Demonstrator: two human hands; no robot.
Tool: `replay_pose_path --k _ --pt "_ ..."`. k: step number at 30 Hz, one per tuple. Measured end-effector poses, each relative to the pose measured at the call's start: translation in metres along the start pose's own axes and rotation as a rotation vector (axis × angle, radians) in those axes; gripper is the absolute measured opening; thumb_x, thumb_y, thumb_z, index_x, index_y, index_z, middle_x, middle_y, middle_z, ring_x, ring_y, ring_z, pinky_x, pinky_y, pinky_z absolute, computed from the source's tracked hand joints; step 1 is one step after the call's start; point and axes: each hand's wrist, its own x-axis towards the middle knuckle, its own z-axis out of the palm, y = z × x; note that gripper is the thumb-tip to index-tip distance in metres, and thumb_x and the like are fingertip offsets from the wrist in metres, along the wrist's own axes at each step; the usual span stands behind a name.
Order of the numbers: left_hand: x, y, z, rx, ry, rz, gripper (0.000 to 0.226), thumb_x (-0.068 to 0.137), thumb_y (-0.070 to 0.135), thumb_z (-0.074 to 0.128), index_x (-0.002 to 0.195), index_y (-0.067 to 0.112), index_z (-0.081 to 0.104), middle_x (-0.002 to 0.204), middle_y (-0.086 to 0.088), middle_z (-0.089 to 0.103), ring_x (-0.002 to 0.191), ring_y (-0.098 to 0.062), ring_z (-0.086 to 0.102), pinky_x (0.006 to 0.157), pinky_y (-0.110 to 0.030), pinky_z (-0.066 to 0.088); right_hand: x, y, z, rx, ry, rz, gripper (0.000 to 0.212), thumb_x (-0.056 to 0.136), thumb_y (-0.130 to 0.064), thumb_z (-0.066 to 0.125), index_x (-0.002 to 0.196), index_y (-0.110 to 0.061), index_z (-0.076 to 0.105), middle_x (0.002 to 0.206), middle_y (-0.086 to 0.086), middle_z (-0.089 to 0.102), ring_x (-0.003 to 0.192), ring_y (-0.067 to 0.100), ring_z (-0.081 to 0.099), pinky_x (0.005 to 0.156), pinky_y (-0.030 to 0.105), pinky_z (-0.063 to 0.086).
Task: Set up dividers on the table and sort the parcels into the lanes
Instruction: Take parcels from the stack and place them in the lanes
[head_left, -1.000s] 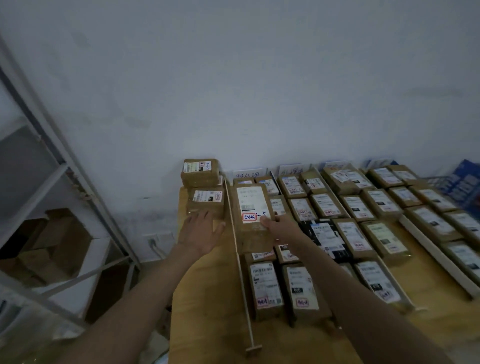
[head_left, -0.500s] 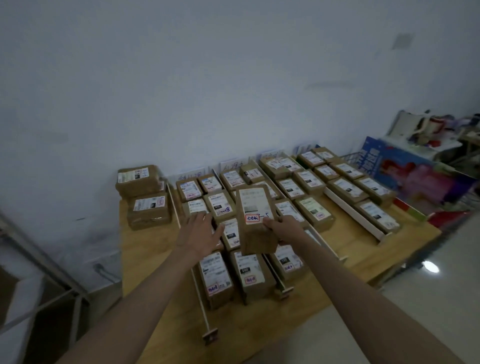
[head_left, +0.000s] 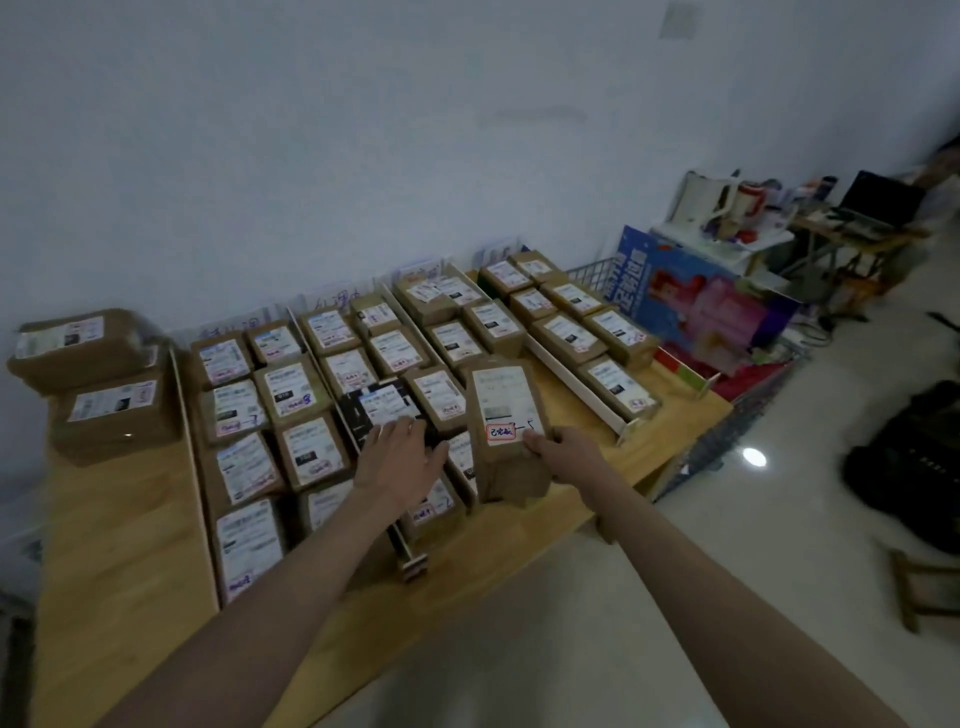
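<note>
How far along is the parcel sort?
Mostly done: dividers are on the table and the lanes hold rows of labelled parcels. In hand: the right hand grips one parcel above the lanes, while the left hand is open over the middle rows. Left: placing that parcel, and probably the two stacked boxes outside the lanes at the table's far left.

My right hand (head_left: 566, 453) has carried the tall brown cardboard parcel with the red-outlined sticker (head_left: 506, 428) rightward, from the second lane to above the lanes further right. My left hand (head_left: 402, 462) left the stacked brown parcels (head_left: 98, 384) and now hovers flat over the black-wrapped parcel (head_left: 363, 410). View has swung right.
</note>
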Motion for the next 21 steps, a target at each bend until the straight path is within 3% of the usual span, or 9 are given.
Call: replay_pose_path --k 3,8,12,15,19,21 --pt "0.011 0.043 0.013 0.0 -0.006 0.007 0.062 0.102 0.055 0.025 0.146 0.014 0.041 0.149 -0.007 0.044 0.136 -0.025 0.041 0.118 -0.041 0.025 0.018 0.024 -0.036 -0.016 -0.003 0.022 0.024 0.096 -0.042 0.058 0.099 -0.018 0.059 0.088 -0.007 0.061 0.082 0.009 0.06 0.063 0.024 0.052" --pt "0.033 0.091 0.026 -0.02 -0.003 0.008 0.059 0.101 0.053 0.029 0.147 0.016 0.04 0.149 -0.006 0.045 0.137 -0.024 0.04 0.119 -0.041 0.023 0.043 0.049 -0.082 -0.017 -0.012 0.058 0.026 0.096 -0.044 0.058 0.102 -0.019 0.056 0.093 -0.006 0.061 0.09 0.014 0.061 0.064 0.023 0.05" --pt "0.058 0.114 0.032 0.0 0.001 0.004 0.061 0.102 0.054 0.027 0.145 0.014 0.043 0.147 -0.007 0.046 0.136 -0.024 0.041 0.118 -0.04 0.025 0.067 0.061 -0.106 0.01 -0.012 0.053 0.021 0.095 -0.042 0.06 0.093 -0.022 0.056 0.087 -0.01 0.058 0.08 0.006 0.056 0.057 0.02 0.046" --pt "0.081 0.125 0.037 0.001 0.015 0.006 0.06 0.102 0.053 0.028 0.144 0.014 0.044 0.146 -0.007 0.047 0.135 -0.024 0.042 0.118 -0.041 0.025 0.092 0.067 -0.118 0.012 -0.023 0.051 0.023 0.096 -0.043 0.059 0.102 -0.02 0.057 0.092 -0.008 0.06 0.086 0.009 0.058 0.063 0.023 0.049" --pt "0.122 0.135 0.045 0.004 0.017 0.003 0.059 0.102 0.052 0.029 0.144 0.013 0.043 0.147 -0.007 0.046 0.137 -0.024 0.04 0.119 -0.042 0.024 0.135 0.069 -0.129 0.004 -0.057 0.059 0.023 0.096 -0.043 0.059 0.099 -0.02 0.059 0.104 0.0 0.063 0.098 0.016 0.06 0.086 0.034 0.056" --pt "0.145 0.138 0.051 0.005 0.023 -0.001 0.059 0.102 0.052 0.03 0.144 0.013 0.043 0.145 -0.006 0.047 0.136 -0.023 0.041 0.118 -0.041 0.024 0.161 0.066 -0.134 0.009 -0.087 0.041 0.031 0.097 -0.041 0.058 0.112 -0.014 0.062 0.11 0.003 0.065 0.103 0.02 0.062 0.091 0.038 0.056"
